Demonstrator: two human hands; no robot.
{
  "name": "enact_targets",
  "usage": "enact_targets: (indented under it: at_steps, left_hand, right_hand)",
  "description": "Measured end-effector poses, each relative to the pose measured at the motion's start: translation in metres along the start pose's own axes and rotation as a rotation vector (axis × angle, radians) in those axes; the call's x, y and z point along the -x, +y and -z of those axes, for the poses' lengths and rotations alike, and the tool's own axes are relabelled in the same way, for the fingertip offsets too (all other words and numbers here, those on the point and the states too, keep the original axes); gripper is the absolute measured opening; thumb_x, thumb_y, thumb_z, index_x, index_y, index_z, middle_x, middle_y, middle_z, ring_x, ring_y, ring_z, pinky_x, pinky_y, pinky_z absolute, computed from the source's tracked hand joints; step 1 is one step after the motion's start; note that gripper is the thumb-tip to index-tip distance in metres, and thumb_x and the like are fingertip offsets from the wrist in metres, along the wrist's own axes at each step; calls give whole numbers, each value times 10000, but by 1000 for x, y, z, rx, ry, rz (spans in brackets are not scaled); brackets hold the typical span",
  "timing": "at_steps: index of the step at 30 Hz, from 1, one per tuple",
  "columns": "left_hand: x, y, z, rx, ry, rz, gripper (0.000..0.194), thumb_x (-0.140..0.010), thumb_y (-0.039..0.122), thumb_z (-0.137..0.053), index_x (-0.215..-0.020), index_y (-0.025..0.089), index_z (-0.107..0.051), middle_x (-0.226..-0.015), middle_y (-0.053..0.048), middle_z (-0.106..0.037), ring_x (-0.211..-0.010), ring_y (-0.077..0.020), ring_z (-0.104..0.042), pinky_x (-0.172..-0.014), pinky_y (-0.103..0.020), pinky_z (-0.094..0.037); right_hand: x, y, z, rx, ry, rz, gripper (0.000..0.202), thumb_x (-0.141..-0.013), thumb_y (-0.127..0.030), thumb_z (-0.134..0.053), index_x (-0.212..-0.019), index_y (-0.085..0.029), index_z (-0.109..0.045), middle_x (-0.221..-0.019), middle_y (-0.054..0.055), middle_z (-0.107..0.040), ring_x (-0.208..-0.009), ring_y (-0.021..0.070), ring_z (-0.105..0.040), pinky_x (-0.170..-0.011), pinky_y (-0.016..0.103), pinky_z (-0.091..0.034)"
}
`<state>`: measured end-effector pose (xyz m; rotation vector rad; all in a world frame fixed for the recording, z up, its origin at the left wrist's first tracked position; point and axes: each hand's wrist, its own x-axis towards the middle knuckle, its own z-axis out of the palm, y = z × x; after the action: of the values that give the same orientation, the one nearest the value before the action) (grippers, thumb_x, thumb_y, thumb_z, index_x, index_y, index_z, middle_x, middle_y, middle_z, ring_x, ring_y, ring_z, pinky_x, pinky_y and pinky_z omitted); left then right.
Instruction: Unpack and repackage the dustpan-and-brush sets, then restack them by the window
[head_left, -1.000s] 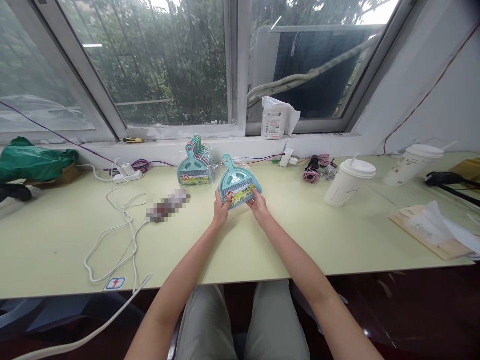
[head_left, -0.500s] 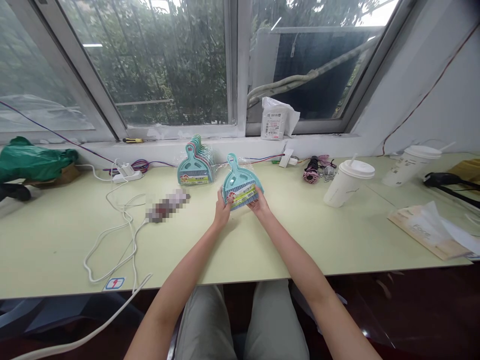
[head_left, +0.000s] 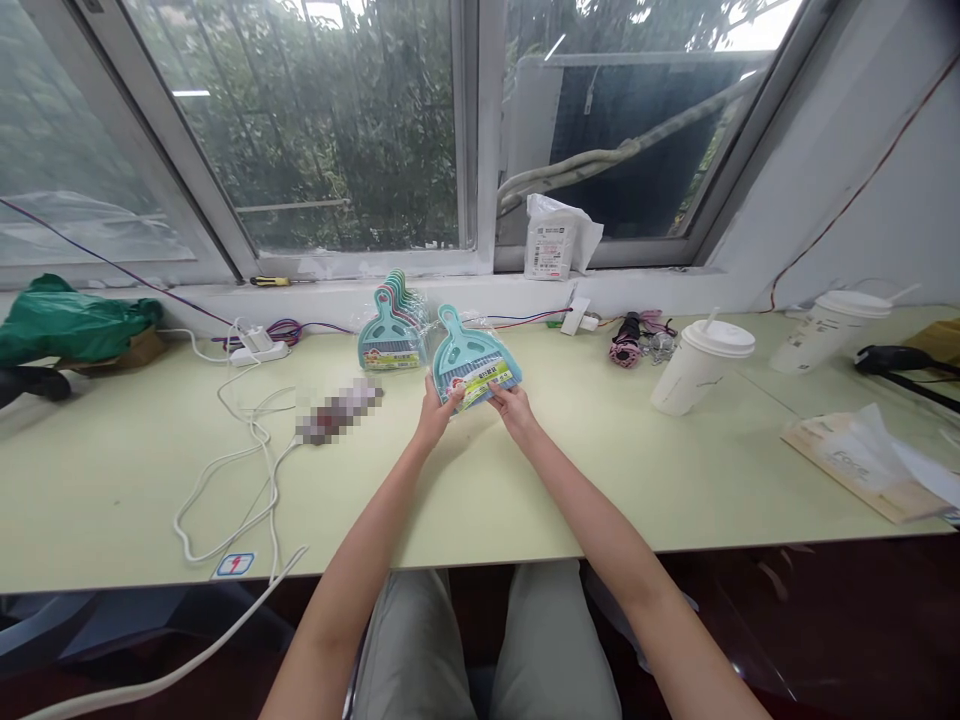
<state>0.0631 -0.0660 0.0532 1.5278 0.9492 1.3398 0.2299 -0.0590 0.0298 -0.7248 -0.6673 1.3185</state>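
Note:
Between my two hands is a light-blue dustpan and brush set (head_left: 472, 352) in clear plastic wrap, its handle pointing away from me and leaning left. My left hand (head_left: 436, 410) grips its lower left corner, thumb on the printed label. On the lower right edge, my right hand (head_left: 514, 408) is closed with the thumb on the front; its other fingers are partly hidden behind. Just behind and to the left, a row of similar wrapped dustpans (head_left: 390, 335) stands stacked one behind another against the wall below the window.
White cables (head_left: 266, 490) trail across the left of the table (head_left: 600, 480), beside a blurred-out object (head_left: 339, 412). A power strip (head_left: 259, 352) and green bag (head_left: 75, 320) lie behind. On the right are lidded paper cups (head_left: 701, 368), a folded umbrella (head_left: 624, 342) and a paper packet (head_left: 862, 465).
Both hands have shifted the dustpan set slightly left and turned it so its handle leans further left. The right thumb now shows on the front of the label.

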Motion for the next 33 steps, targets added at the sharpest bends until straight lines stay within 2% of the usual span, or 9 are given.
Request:
enact_targets:
  at_steps: [5, 8, 14, 19, 22, 24, 27, 30, 33]
  left_hand:
    - [6, 18, 4, 214, -512, 275, 710, -849, 574, -501, -1443, 290, -236, -1371, -153, -499, -1104, -287, -597, -937, -491, -440]
    - [5, 19, 7, 256, -624, 337, 657, -865, 645, -378, -1393, 253, -386, -1305, -162, -566, -1166, -304, -558, -979, -505, -400]
    - [-7, 8, 13, 309, -163, 246, 574, -812, 569, -544, -1283, 244, -497, -1356, -96, -532, -1220, -280, -515, -954, -425, -451]
    - [-11, -2, 13, 244, 22, 367, 538, -712, 332, -675, -1206, 189, -517, -1171, -104, -639, -994, -245, -640, -799, -365, -537]
    - [-15, -9, 20, 273, 113, 388, 502, -722, 261, -617, -1200, 169, -491, -1123, -107, -650, -873, -226, -668, -678, -354, -570]
    - [-18, -12, 28, 308, 158, 399, 541, -730, 229, -587, -1248, 174, -439, -1136, -107, -646, -832, -220, -677, -629, -350, -580]
    - [-20, -13, 36, 352, 206, 401, 569, -723, 185, -579, -1270, 171, -420, -1159, -109, -640, -871, -222, -679, -664, -349, -592]
    - [-18, -13, 37, 394, 177, 384, 547, -719, 180, -594, -1248, 159, -455, -1184, -122, -633, -963, -249, -663, -740, -378, -591]
    - [-14, -12, 33, 391, 48, 400, 576, -739, 230, -613, -1282, 155, -436, -1188, -143, -630, -929, -269, -674, -715, -396, -592]
  right_hand:
    - [2, -10, 0, -50, 114, 121, 301, -634, -179, -768, -910, -187, -649, -1000, 38, -724, -1012, 213, -666, -942, 373, -541]
    - [2, -16, 0, -63, 128, 144, 297, -639, -175, -762, -914, -186, -648, -988, 46, -726, -1029, 222, -660, -942, 378, -545]
    - [5, -6, -7, -43, 73, 101, 316, -616, -178, -788, -902, -177, -655, -1028, 42, -719, -996, 221, -674, -921, 365, -560]
    - [6, -7, -6, 71, 3, -46, 256, -656, -221, -783, -879, -182, -663, -959, 42, -735, -936, 204, -695, -875, 341, -578]
    - [9, -23, 4, 263, -165, -223, 233, -663, -231, -784, -861, -159, -686, -860, 72, -739, -854, 226, -710, -819, 376, -591]
    - [11, -37, 8, 441, -274, -244, 242, -625, -195, -799, -842, -139, -708, -844, 93, -733, -814, 250, -708, -803, 424, -583]
    - [14, -49, 8, 725, -319, 74, 365, -590, -145, -798, -942, -202, -724, -1075, 76, -696, -1042, 290, -638, -923, 483, -512]
    - [14, -49, 5, 999, -303, 446, 591, -561, -105, -807, -1089, -335, -674, -1355, -15, -537, -1347, 283, -376, -1114, 490, -315]
    - [8, -41, 8, 1098, -315, 556, 362, -699, -154, -733, -994, -362, -708, -1289, -37, -592, -1339, 247, -389, -1151, 469, -205]
